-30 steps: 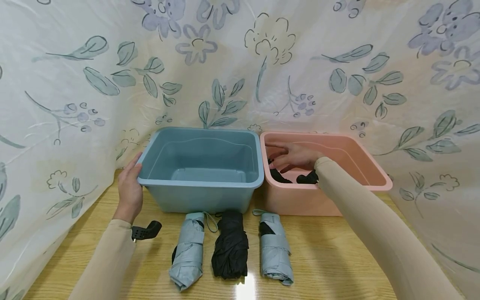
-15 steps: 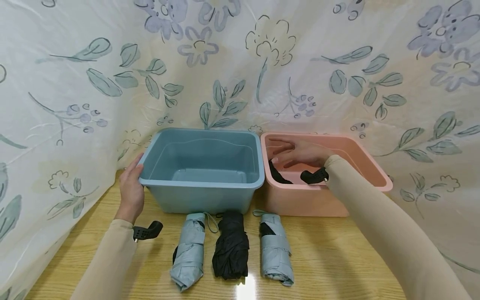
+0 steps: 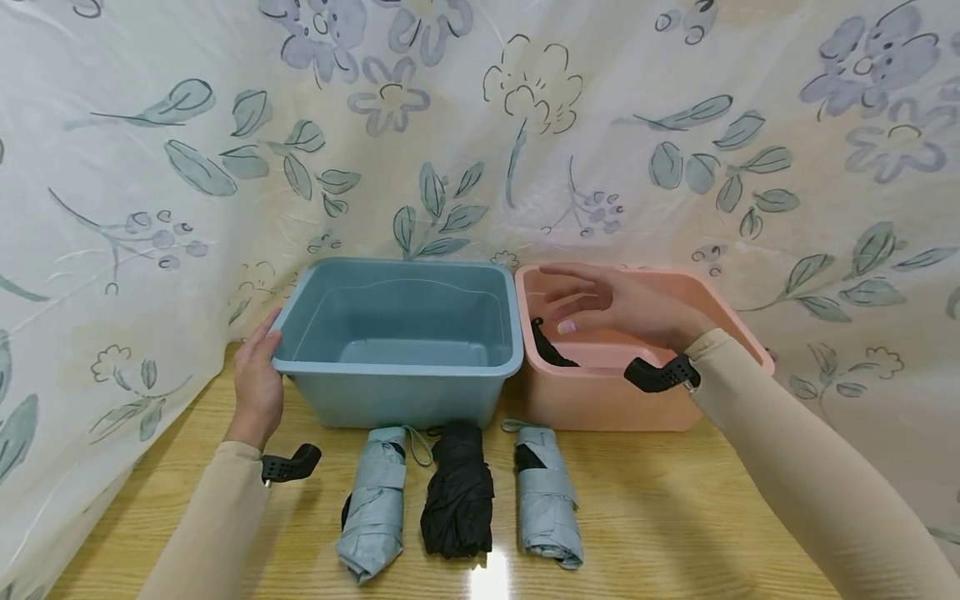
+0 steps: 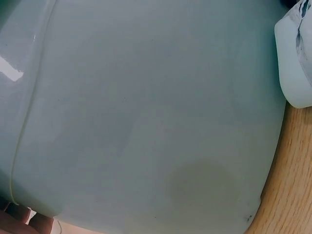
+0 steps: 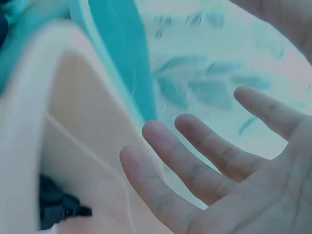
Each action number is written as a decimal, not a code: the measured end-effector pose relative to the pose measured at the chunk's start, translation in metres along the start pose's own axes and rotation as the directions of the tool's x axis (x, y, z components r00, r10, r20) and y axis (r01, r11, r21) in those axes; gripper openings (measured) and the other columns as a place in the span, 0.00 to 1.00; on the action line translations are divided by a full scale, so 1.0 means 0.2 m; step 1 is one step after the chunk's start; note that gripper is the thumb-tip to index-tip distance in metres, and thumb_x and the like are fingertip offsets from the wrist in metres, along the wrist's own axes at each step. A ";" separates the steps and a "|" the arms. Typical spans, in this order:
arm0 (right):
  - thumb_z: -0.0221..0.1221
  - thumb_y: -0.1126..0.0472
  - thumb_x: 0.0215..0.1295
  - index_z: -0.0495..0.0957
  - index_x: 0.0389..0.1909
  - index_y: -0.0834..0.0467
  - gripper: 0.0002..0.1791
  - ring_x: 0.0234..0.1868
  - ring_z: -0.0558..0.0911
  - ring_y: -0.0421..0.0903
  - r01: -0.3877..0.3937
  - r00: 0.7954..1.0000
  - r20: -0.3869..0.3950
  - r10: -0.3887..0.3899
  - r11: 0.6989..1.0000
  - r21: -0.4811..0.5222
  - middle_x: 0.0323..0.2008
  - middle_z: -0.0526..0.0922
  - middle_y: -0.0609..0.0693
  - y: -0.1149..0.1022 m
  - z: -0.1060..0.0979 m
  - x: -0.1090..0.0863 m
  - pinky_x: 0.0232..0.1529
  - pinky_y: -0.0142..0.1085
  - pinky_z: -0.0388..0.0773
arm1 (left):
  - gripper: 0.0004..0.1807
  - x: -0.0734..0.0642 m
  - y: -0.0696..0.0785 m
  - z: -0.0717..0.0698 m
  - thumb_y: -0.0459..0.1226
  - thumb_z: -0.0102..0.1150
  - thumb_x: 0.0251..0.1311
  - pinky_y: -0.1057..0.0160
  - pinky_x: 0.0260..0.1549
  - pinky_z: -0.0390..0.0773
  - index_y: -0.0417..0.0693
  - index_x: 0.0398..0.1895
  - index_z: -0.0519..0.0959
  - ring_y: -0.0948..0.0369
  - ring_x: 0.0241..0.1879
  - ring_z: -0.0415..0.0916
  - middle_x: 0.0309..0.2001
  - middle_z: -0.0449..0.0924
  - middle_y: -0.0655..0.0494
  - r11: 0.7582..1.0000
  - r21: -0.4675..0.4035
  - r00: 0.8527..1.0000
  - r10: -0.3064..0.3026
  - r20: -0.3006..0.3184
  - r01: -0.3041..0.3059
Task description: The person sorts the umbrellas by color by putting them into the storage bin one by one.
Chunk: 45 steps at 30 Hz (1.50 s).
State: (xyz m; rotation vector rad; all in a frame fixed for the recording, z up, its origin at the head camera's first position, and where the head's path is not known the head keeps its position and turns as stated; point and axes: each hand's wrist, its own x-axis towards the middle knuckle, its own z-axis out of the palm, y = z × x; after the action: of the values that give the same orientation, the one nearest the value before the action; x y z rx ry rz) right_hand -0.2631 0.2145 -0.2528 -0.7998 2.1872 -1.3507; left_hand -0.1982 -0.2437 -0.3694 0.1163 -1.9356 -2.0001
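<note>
My left hand (image 3: pixel 257 379) rests against the left side of the blue bin (image 3: pixel 397 367), its fingers along the rim; in the left wrist view, fingertips (image 4: pixel 41 222) show at the bin's edge. Over the left part of the pink bin (image 3: pixel 600 408) hovers my right hand (image 3: pixel 626 307), fingers spread and holding nothing. Below it, a black folded umbrella (image 3: pixel 551 346) lies inside the pink bin against the left wall, partly hidden by the front rim. The right wrist view shows the bare palm (image 5: pixel 263 209) beside the pink rim, with part of the black umbrella (image 5: pixel 56 202) inside.
In front of the bins, on the wooden table (image 3: pixel 660 517), lie a light blue folded umbrella (image 3: pixel 375 508), a black folded umbrella (image 3: pixel 459 492) and another light blue one (image 3: pixel 551 500). A flowered cloth (image 3: pixel 450 125) hangs behind. The bins stand side by side.
My right hand has risen out of the pink bin and shifted right, leaving the black umbrella inside. The left hand stays at the blue bin.
</note>
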 end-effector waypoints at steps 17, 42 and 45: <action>0.69 0.73 0.60 0.66 0.74 0.56 0.41 0.62 0.77 0.55 0.319 0.940 -0.081 -0.332 0.938 -0.134 0.64 0.76 0.56 0.03 0.41 -0.42 0.59 0.43 0.78 | 0.28 0.00 -0.01 0.00 0.40 0.28 0.81 0.54 0.75 0.50 0.46 0.80 0.56 0.54 0.78 0.50 0.79 0.54 0.51 0.999 0.039 1.000 -0.001 -0.024 0.002; 0.73 0.53 0.60 0.66 0.74 0.59 0.44 0.43 0.77 0.52 -0.118 0.961 -0.257 0.100 0.991 -0.057 0.58 0.74 0.62 0.66 0.81 -0.32 0.41 0.40 0.80 | 0.28 0.00 -0.01 0.00 0.40 0.28 0.81 0.53 0.75 0.50 0.45 0.80 0.56 0.55 0.78 0.50 0.79 0.54 0.51 1.000 -0.005 1.000 0.004 -0.008 -0.004; 0.75 0.53 0.57 0.66 0.74 0.59 0.46 0.42 0.77 0.52 -0.100 0.964 -0.254 0.078 0.992 -0.075 0.59 0.74 0.62 0.67 0.83 -0.30 0.37 0.38 0.79 | 0.28 0.00 -0.01 0.00 0.40 0.28 0.81 0.54 0.75 0.50 0.45 0.80 0.56 0.55 0.78 0.50 0.79 0.54 0.51 1.000 -0.005 1.000 0.003 -0.009 -0.003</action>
State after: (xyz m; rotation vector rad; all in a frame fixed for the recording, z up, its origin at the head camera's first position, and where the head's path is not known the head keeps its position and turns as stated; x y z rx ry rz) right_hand -0.1467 0.1953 -0.4393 -0.5782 2.4596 -1.3831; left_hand -0.1987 -0.2434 -0.3710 0.1206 -1.9242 -1.9995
